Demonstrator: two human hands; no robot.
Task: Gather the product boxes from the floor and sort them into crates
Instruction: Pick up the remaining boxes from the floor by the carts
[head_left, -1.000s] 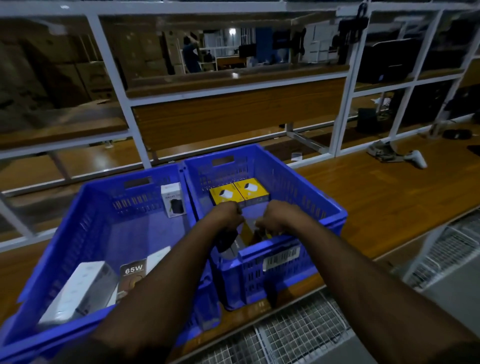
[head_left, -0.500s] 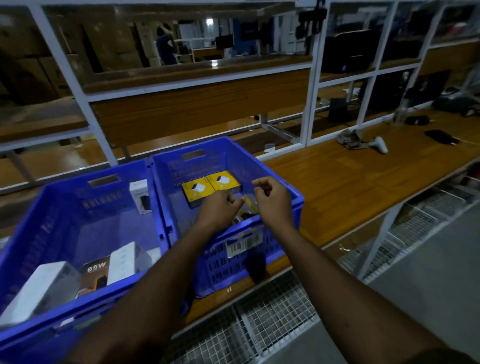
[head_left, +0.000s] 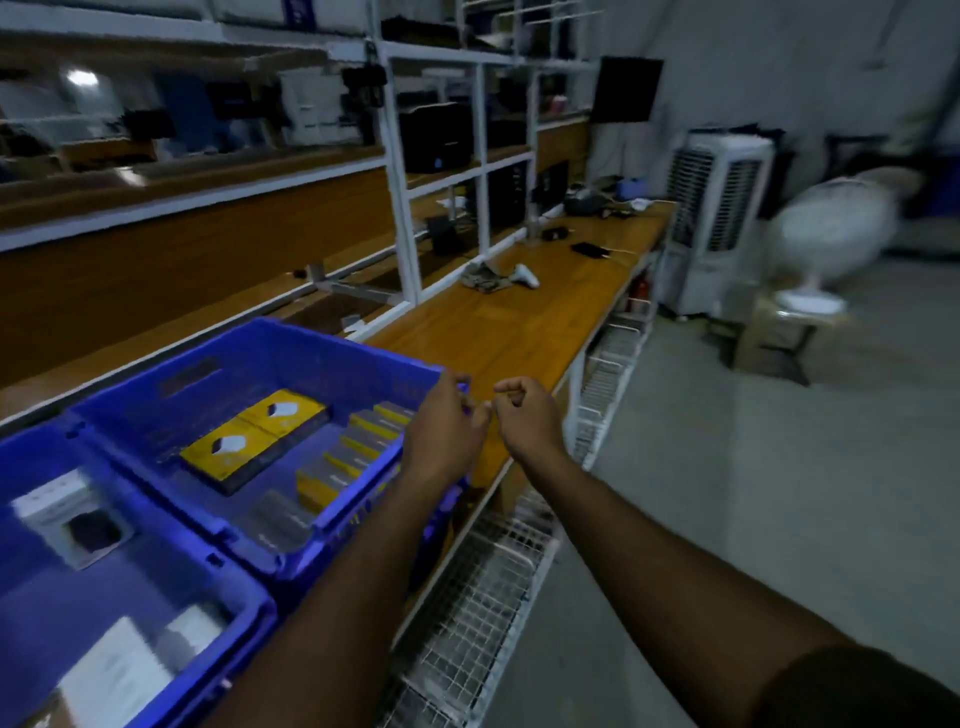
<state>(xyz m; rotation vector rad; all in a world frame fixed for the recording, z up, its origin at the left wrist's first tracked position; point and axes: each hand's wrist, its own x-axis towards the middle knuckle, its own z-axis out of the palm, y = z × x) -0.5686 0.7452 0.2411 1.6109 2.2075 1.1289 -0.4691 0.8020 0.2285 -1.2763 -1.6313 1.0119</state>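
I read this as the gap between two loads: both of my hands are empty and lifted clear of the right-hand blue slatted plastic crate (head_left: 291, 364), so the next step should be turning to the floor for more boxes. My left hand (head_left: 447, 431) hovers over that crate's near right corner with its fingers loosely curled round nothing; my right hand (head_left: 524, 415) sits just beside it, over the bench edge, also loosely curled and holding nothing, the fingertips of the two nearly meeting. Inside the crate two flat yellow cardboard boxes (head_left: 254, 441) lie side by side face up, with a row of narrower yellow-and-grey boxes (head_left: 353, 447) standing along the near wall. The left-hand blue crate (head_left: 156, 561) touching it holds white boxes (head_left: 67, 514), blurred here. No box on the floor is in view, so I judge the next move needs a turn and a reach downward. Both crates stand on a long orange-brown wooden bench (head_left: 519, 322) with white wire baskets (head_left: 467, 597) under it and a white metal shelf frame (head_left: 400, 208) behind; a white tower air cooler (head_left: 711, 218) and a white pedestal fan (head_left: 831, 228) stand on the grey concrete floor (head_left: 701, 467).
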